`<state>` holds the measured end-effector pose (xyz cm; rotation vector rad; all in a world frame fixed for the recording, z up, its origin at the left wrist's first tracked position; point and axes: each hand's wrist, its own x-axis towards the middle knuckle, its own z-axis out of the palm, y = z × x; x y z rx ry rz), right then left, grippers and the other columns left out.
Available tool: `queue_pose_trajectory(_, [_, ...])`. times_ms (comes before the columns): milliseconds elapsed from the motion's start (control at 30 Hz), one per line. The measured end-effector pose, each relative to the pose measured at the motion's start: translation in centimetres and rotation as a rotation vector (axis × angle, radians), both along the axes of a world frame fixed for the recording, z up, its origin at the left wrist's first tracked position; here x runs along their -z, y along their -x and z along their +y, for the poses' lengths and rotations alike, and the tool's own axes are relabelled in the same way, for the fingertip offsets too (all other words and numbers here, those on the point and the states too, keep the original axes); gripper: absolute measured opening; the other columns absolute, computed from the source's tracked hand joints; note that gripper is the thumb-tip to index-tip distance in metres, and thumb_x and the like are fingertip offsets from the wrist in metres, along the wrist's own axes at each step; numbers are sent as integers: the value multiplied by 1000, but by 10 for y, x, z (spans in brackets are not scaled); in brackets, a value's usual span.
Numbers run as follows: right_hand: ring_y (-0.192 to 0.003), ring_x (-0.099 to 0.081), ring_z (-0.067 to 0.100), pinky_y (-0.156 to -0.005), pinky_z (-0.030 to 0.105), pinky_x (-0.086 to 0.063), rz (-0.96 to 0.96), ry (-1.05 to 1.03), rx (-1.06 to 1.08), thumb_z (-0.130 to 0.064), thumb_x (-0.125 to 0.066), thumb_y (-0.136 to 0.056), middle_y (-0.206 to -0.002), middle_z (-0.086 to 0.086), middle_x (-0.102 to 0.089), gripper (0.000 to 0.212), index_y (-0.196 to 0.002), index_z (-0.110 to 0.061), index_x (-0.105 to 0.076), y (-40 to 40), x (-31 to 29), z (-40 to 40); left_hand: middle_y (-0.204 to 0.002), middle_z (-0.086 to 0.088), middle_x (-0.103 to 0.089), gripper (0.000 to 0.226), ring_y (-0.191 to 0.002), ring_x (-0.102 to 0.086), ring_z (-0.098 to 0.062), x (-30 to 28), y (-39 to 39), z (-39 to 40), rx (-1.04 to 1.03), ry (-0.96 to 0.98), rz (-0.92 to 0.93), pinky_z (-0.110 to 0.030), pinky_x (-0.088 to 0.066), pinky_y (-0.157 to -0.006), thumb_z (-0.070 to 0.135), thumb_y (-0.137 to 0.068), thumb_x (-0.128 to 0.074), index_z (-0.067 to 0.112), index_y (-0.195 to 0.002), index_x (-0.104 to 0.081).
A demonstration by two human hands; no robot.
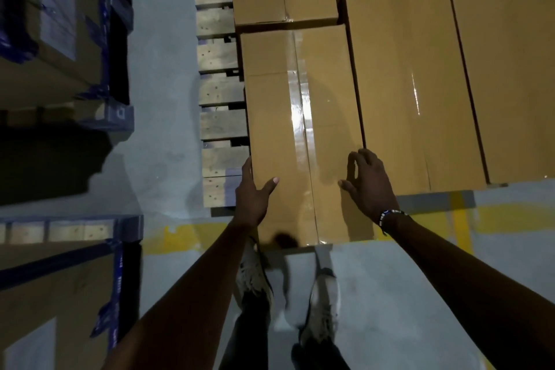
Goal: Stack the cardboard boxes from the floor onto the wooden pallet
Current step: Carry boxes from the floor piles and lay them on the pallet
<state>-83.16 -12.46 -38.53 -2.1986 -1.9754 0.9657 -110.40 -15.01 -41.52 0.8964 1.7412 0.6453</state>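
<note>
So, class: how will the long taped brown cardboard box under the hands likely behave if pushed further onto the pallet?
The long taped brown cardboard box probably slides stiffly: its faces look flat. Its glossy tape may feel slippery. Overhanging the wooden pallet, it might tip.

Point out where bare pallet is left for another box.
A strip of bare slats on the wooden pallet lies left of the taped box that the left hand and right hand touch. Rightward, boxes sit packed together.
</note>
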Motion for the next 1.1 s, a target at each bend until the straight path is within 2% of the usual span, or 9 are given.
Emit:
queue_pose_trajectory(100, [-131,-46,38,-102,50,-51,-14,-36,8,-17,-83,-84,-147,19,-42,68,-141,-8,-47,-9,-2,-16,-149,-2,-56,81,-128,-56,-19,3,-7,-20,-60,33,6,-39,-47,-109,35,-96,-75,29,-161,-29])
queue_pose_trajectory(267, [-107,-56,40,-87,47,-55,-31,-8,30,-21,-84,-82,-130,20,-44,60,-130,-7,-51,-25,-3,-45,-154,0,-51,75,-134,-51,-19,6,-19,-56,-118,67,-43,-39,-43,-114,34,-99,-71,25,-162,-30])
queue_pose_trajectory(333, [-108,-54,43,-89,44,-51,-29,28,48,-23,-86,-81,-131,23,-42,70,-138,-8,-48,-31,-3,-58,-156,-1,-49,75,-137,-50,-23,8,-22,-68,-124,98,-36,-42,-42,-116,37,-100,-69,26,-162,-29])
queue_pose_trajectory(433, [-120,-48,44,-97,45,-47,56,99,131,-20,-87,-81,-138,27,-38,88,-153,-16,-36,-34,-3,-73,-158,-3,-46,76,-139,-47,-26,7,-26,-77,-128,139,-25,-46,-40,-118,40,-100,-67,27,-163,-26])
queue_pose_trajectory(567, [-131,-42,47,-105,53,-43,135,122,186,-13,-82,-85,-146,28,-45,93,-160,-17,-27,-30,-8,-79,-157,-5,-46,77,-139,-48,-27,7,-25,-80,-118,154,-18,-50,-41,-118,40,-100,-67,26,-164,-26])
queue_pose_trajectory(733, [-125,-47,45,-104,47,-42,160,164,258,-12,-80,-87,-147,26,-41,92,-160,-25,-25,-28,-5,-79,-157,-6,-46,76,-140,-47,-28,10,-24,-79,-102,153,-2,-54,-41,-117,41,-100,-67,26,-163,-25])
queue_pose_trajectory(900, [-115,-47,42,-89,38,-42,164,146,216,-19,-84,-84,-133,26,-50,95,-160,-24,-27,-20,0,-63,-155,-8,-47,68,-138,-48,-28,5,-19,-61,-137,85,26,-51,-43,-116,34,-104,-62,22,-162,-28])
queue_pose_trajectory(1000, [-122,-44,46,-95,42,-43,151,136,181,-16,-84,-84,-138,31,-50,99,-162,-21,-23,-14,-3,-57,-155,-9,-48,68,-139,-48,-29,3,-18,-51,-139,74,49,-43,-43,-114,34,-104,-62,19,-162,-29])
queue_pose_trajectory(1100, [-117,-50,47,-97,43,-46,92,165,149,-26,-88,-80,-138,31,-43,112,-164,-23,-14,-12,-5,-53,-154,-8,-49,68,-138,-48,-28,5,-21,-47,-144,73,71,-46,-43,-113,37,-104,-62,21,-161,-29])
